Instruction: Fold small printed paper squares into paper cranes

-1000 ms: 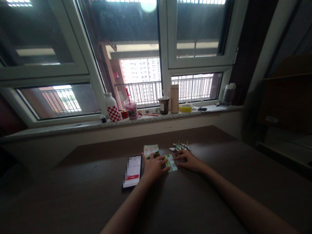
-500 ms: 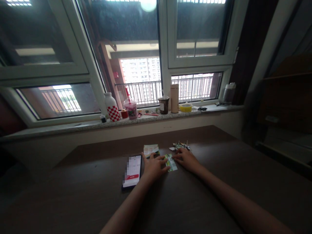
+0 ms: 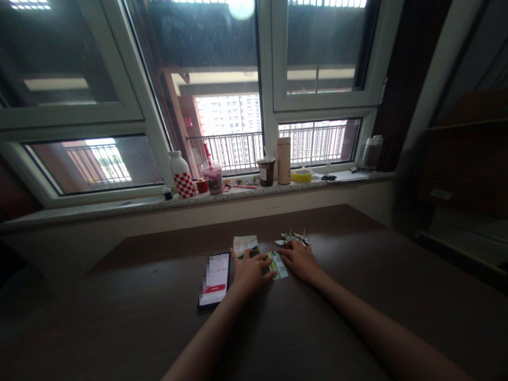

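Observation:
A small green-and-white printed paper [image 3: 280, 267] lies flat on the dark table between my hands. My left hand [image 3: 251, 271] rests with its fingers spread, the fingertips on the paper's left edge. From the other side my right hand [image 3: 300, 260] reaches over, fingers stretched out and touching the paper's upper right edge. Just beyond the right hand is a small heap of folded paper pieces [image 3: 293, 238]. A stack of similar printed papers [image 3: 245, 245] sits past the left fingertips. To the left of my left hand lies a phone [image 3: 215, 279] with its screen lit.
Along the windowsill [image 3: 238, 196] stand a checkered white bottle [image 3: 183, 177], a pink drink cup [image 3: 213, 177], a brown drink cup [image 3: 266, 172], a tan flask [image 3: 283, 161], yellow tape [image 3: 302, 175], and scissors [image 3: 329, 178]. Cardboard boxes [image 3: 464, 164] are at the right.
My right hand has shifted slightly left and its fingers look more stretched along the paper's upper edge. The left hand has stayed in place.

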### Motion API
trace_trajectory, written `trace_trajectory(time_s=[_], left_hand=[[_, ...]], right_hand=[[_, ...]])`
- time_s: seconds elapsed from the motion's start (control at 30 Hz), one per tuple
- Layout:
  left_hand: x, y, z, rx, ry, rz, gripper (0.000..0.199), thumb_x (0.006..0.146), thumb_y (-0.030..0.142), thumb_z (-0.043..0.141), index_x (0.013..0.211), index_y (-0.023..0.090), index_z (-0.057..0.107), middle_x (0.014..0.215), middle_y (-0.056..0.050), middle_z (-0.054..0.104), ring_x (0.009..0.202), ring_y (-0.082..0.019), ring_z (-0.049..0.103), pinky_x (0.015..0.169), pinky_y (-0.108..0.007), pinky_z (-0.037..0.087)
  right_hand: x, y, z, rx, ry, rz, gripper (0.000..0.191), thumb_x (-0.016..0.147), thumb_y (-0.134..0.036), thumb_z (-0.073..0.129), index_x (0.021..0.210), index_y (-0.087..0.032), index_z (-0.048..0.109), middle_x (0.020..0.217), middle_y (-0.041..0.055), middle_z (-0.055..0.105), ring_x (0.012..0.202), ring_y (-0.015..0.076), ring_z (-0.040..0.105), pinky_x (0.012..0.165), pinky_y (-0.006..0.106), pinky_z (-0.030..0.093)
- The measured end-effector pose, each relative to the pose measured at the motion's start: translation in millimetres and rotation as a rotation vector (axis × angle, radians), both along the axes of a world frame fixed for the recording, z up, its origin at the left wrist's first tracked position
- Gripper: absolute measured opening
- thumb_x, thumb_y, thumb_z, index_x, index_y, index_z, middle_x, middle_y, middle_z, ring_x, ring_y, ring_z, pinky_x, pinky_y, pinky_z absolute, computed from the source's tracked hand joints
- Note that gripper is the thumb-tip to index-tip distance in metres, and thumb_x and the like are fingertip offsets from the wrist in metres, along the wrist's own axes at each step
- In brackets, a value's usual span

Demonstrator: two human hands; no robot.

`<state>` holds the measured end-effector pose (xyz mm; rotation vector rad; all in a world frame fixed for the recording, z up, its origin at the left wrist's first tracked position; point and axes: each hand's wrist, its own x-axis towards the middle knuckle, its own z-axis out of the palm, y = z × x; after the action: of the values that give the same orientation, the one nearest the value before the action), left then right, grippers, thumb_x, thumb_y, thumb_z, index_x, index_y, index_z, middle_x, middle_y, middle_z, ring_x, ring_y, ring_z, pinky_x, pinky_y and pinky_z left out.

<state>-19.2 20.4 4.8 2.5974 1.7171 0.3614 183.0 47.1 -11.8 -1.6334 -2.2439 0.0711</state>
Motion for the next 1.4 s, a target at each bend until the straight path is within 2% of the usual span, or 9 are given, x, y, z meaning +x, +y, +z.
trace_trajectory(time_s=[0.2, 0.4, 0.7, 1.07, 1.33, 1.4], left_hand=[[1, -1, 0.6, 0.014, -0.013, -0.01, 0.038, 0.085, 0.063, 0.051, 0.118, 0.049, 0.063, 0.134, 0.006, 0.062, 0.133, -0.04, 0.038, 0.098, -0.083, -0.014], [-1, 0, -1.8, 0.023, -0.031, -0.017, 0.037, 0.085, 0.062, 0.052, 0.118, 0.049, 0.063, 0.133, 0.007, 0.062, 0.133, -0.04, 0.037, 0.097, -0.083, -0.016], [-1, 0, -0.7, 0.008, -0.006, -0.011, 0.04, 0.085, 0.063, 0.051, 0.12, 0.049, 0.062, 0.135, 0.007, 0.061, 0.134, -0.04, 0.036, 0.098, -0.083, -0.014], [-1, -2, -2.7, 0.021, -0.033, -0.018, 0.039, 0.085, 0.061, 0.051, 0.121, 0.049, 0.062, 0.135, 0.006, 0.061, 0.134, -0.04, 0.036, 0.098, -0.082, -0.017], [0, -7, -5.8, 0.058, -0.029, -0.007, 0.038, 0.089, 0.058, 0.048, 0.123, 0.047, 0.061, 0.135, 0.006, 0.061, 0.134, -0.036, 0.037, 0.101, -0.08, -0.016], [0, -9, -7.0, 0.075, -0.04, -0.012, 0.038, 0.09, 0.057, 0.047, 0.124, 0.046, 0.06, 0.135, 0.005, 0.061, 0.134, -0.036, 0.037, 0.102, -0.08, -0.016]], right_hand=[[1, 5, -6.4, -0.008, 0.08, -0.012, 0.03, 0.091, -0.04, 0.054, 0.119, -0.036, 0.067, 0.117, 0.0069, 0.057, 0.114, 0.0254, 0.048, 0.096, 0.043, 0.036], [5, 11, -2.4, -0.077, 0.122, 0.002, 0.031, 0.087, -0.042, 0.06, 0.116, -0.036, 0.069, 0.116, 0.0072, 0.056, 0.115, 0.0262, 0.049, 0.097, 0.044, 0.036], [18, 11, 0.4, -0.15, 0.164, 0.108, 0.04, 0.079, -0.043, 0.069, 0.118, -0.033, 0.069, 0.124, 0.008, 0.055, 0.119, 0.0272, 0.048, 0.103, 0.043, 0.036], [31, 3, 5.0, -0.216, 0.153, 0.228, 0.06, 0.071, -0.042, 0.076, 0.128, -0.033, 0.061, 0.135, 0.0089, 0.051, 0.128, 0.0299, 0.044, 0.109, 0.045, 0.03], [33, 0, 6.8, -0.224, 0.172, 0.289, 0.059, 0.068, -0.044, 0.078, 0.125, -0.034, 0.064, 0.136, 0.0068, 0.052, 0.129, 0.0303, 0.044, 0.111, 0.046, 0.03], [32, -2, 5.3, -0.211, 0.198, 0.317, 0.054, 0.069, -0.041, 0.077, 0.121, -0.032, 0.066, 0.136, 0.0065, 0.053, 0.128, 0.0296, 0.044, 0.111, 0.046, 0.03]])
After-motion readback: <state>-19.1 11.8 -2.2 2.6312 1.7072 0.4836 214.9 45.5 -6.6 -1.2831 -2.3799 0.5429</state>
